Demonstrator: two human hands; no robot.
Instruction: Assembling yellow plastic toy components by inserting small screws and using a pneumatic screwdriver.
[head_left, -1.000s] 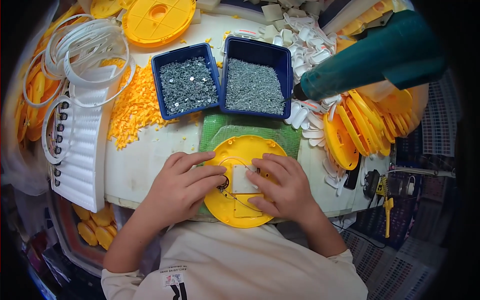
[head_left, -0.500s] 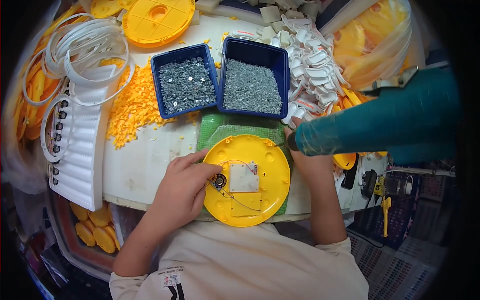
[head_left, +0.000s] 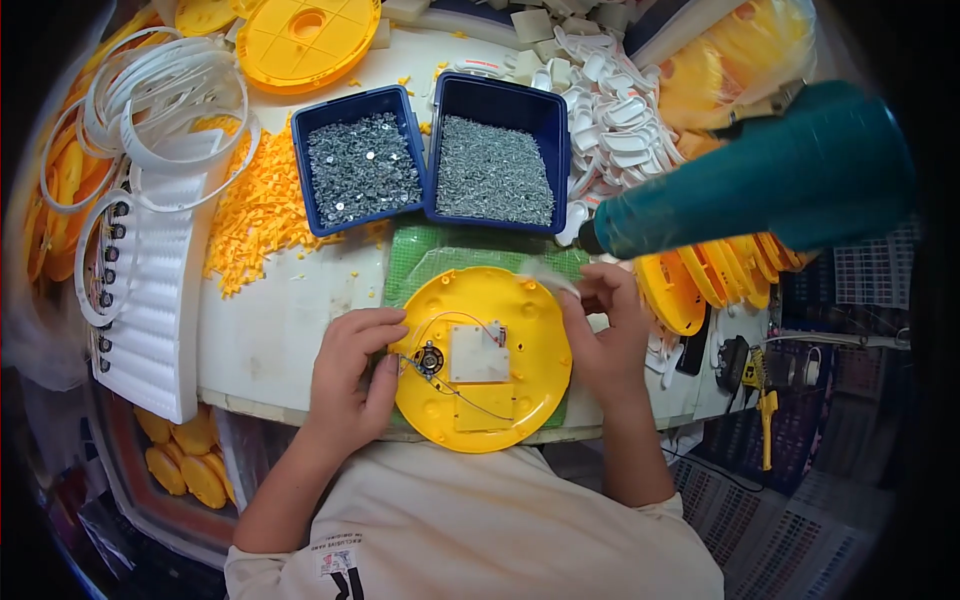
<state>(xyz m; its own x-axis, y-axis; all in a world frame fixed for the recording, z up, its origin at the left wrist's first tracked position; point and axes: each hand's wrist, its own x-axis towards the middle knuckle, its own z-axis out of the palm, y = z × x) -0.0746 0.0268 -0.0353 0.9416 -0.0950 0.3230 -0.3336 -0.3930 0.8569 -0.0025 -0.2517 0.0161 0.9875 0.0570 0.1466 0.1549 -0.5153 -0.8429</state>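
Observation:
A round yellow disc [head_left: 500, 420] lies on a green mat [head_left: 450, 245] at the table's near edge. On it sit a white square plate [head_left: 478, 352], a small black round part [head_left: 430, 358] and thin wires. My left hand [head_left: 350, 380] grips the disc's left rim, with the thumb beside the black part. My right hand [head_left: 605, 340] is at the disc's upper right rim, its fingers pinched on a small pale piece [head_left: 545, 272] that is blurred. A teal power tool [head_left: 760, 190] hangs just above the right hand, apart from it.
Behind the mat stand two blue bins, the left bin [head_left: 350, 100] with shiny washers, the right bin [head_left: 500, 90] with small screws. Loose yellow bits [head_left: 255, 210], a white ribbed panel [head_left: 150, 290], white rings [head_left: 170, 90], white clips [head_left: 610, 100] and stacked yellow discs [head_left: 700, 285] surround them.
My right hand has come out from behind the teal tool to the disc's upper right rim. The tool has swung up and right. My left hand stays at the left rim.

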